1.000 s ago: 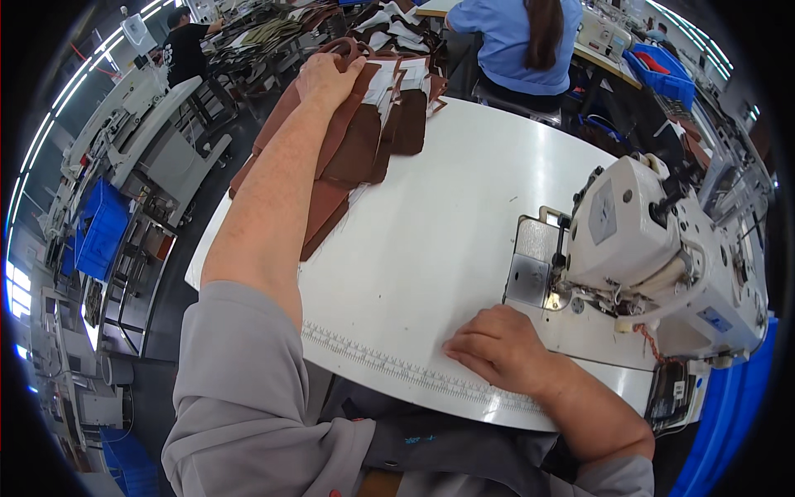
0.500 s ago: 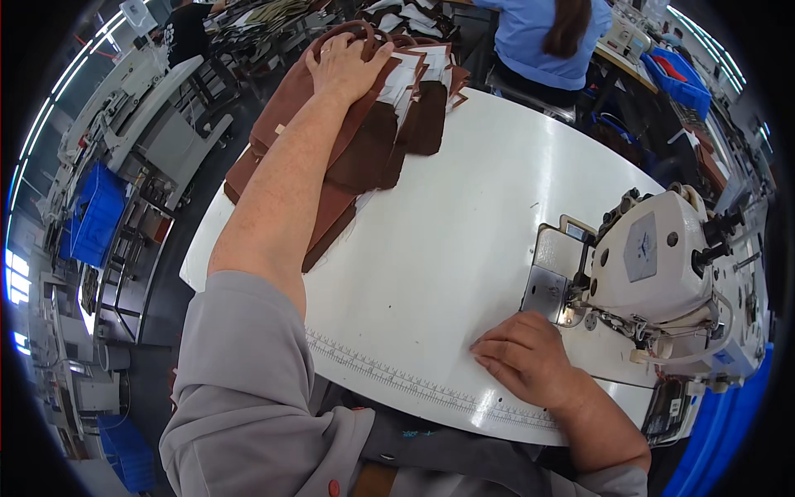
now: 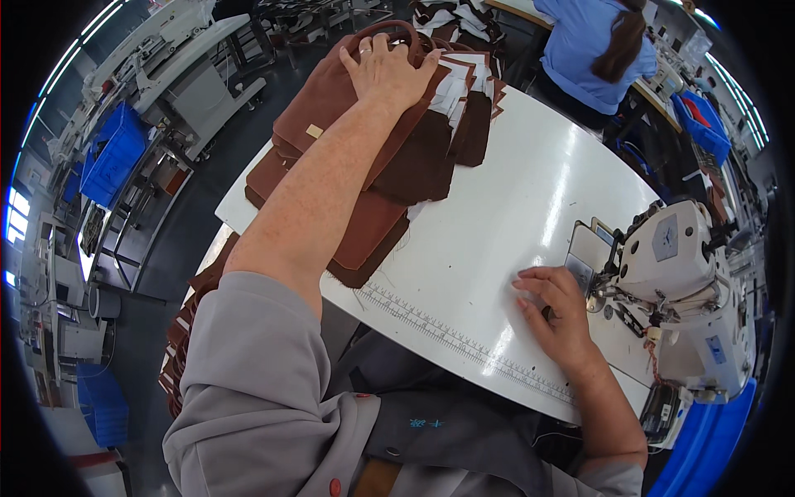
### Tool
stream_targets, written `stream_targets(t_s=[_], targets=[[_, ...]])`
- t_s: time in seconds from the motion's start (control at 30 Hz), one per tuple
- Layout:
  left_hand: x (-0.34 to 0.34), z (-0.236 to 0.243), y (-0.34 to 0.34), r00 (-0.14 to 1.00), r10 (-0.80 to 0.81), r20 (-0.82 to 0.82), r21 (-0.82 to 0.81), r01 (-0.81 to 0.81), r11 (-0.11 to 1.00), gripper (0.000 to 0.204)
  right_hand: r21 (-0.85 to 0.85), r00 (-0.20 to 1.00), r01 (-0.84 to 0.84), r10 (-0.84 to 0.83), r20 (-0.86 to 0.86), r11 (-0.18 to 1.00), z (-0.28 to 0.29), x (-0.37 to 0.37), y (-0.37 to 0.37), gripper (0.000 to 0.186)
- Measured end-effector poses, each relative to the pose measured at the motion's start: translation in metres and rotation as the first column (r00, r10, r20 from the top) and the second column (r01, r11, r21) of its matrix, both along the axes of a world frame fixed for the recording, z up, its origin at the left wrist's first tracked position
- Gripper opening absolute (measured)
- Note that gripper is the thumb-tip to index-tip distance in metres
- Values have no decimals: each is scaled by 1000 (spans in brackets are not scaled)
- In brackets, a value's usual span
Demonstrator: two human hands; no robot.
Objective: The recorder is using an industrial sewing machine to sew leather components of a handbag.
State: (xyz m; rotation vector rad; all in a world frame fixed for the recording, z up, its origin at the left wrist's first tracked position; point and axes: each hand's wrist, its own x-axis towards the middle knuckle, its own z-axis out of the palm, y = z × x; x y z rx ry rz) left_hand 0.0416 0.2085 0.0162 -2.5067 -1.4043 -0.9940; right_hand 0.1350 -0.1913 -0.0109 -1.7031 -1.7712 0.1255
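My left hand (image 3: 387, 73) is on top of a brown leather bag (image 3: 310, 103) with loop handles, fingers curled over it in a grip. Beneath and beside the bag lie layered reddish-brown and dark-brown pieces (image 3: 426, 161) with white backing showing, stretching down to the ruler strip along the front of the white tabletop (image 3: 497, 207). My right hand (image 3: 546, 306) hovers or rests at the right part of the tabletop, fingers apart and loosely bent, holding nothing, just left of the white sewing machine (image 3: 671, 257) and its metal plate.
A co-worker in a blue shirt (image 3: 584, 58) sits beyond the table. A blue bin with red material (image 3: 704, 124) is at the back right, another blue bin (image 3: 116, 157) on a metal rack at left. More brown pieces (image 3: 178, 348) hang beside me at lower left.
The bag and pieces under my left hand have moved nearer, reaching the ruler at the front. My right hand's fingers have spread a little. The whole view has shifted.
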Motion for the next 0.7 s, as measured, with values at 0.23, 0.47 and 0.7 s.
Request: stream_targets(t_s=[0.23,0.47,0.7], targets=[[-27,-2,9,998,48,35,48,-50,998,65,-26,998,57,-58,-21,998,-5,-30,88,81],[-30,-11,21,995,22,98,88,-31,996,52,145,925,48,-99,366,988,-27,-64,201,82],[-31,-17,47,957,-146,251,100,124,987,40,32,922,99,-104,373,995,-37,-64,215,86]])
